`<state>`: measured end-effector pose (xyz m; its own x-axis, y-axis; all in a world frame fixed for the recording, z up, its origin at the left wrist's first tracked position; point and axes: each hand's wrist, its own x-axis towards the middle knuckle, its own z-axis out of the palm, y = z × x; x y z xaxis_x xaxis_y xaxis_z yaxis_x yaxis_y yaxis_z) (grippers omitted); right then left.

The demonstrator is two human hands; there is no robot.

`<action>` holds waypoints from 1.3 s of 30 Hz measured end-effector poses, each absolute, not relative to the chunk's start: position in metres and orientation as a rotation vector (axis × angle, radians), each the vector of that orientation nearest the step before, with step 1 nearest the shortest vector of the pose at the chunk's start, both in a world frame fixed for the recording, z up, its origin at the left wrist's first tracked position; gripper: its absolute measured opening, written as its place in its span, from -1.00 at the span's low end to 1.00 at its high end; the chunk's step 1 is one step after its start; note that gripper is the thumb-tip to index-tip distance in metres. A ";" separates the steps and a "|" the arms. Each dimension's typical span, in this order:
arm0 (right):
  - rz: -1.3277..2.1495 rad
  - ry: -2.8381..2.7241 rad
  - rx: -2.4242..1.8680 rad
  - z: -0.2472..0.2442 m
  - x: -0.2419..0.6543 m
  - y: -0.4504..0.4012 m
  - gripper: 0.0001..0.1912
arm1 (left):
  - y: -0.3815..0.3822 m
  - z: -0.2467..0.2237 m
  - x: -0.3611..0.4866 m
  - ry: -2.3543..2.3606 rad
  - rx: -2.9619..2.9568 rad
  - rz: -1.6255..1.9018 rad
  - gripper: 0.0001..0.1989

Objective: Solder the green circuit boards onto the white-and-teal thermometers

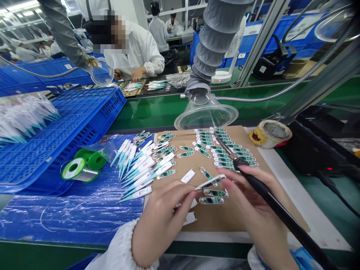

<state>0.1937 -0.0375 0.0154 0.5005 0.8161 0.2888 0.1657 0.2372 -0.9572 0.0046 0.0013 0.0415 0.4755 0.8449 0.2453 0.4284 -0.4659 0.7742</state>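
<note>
Between my two hands a small circuit board (210, 182) in a white frame is held tilted over the brown board. My left hand (165, 210) pinches its left end, while fingertips of my right hand (258, 202) touch its right end. A black soldering iron (261, 191) also rests in my right hand, its metal tip pointing up and left over rows of green circuit boards (225, 159). Just below the held piece lie loose green boards (211, 200) and small white parts (188, 176). White and teal thermometers (140, 176) are piled left of them.
A clear extraction funnel (206, 116) hangs over the back of the brown board (239, 221). Solder spools (75, 170) and a blue crate (84, 112) stand left. A tip-cleaning pot (270, 134) sits right. Across the bench, a person (135, 48) works.
</note>
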 end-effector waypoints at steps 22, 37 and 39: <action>0.774 -0.586 -1.097 0.007 0.202 -0.028 -0.73 | 0.000 0.045 0.012 0.870 1.084 0.937 -0.79; 0.985 -0.402 -0.986 0.015 0.208 -0.023 -0.78 | -0.003 0.051 0.014 0.896 1.147 0.933 -0.77; 0.992 -0.372 -0.940 0.020 0.212 -0.022 -0.80 | 0.001 0.052 0.009 0.954 1.211 0.909 -0.73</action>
<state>0.2119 -0.0223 0.0199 0.5269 0.8394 -0.1335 -0.5445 0.2128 -0.8113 0.0086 0.0012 0.0517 0.3402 0.9348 -0.1024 -0.0565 0.1290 0.9900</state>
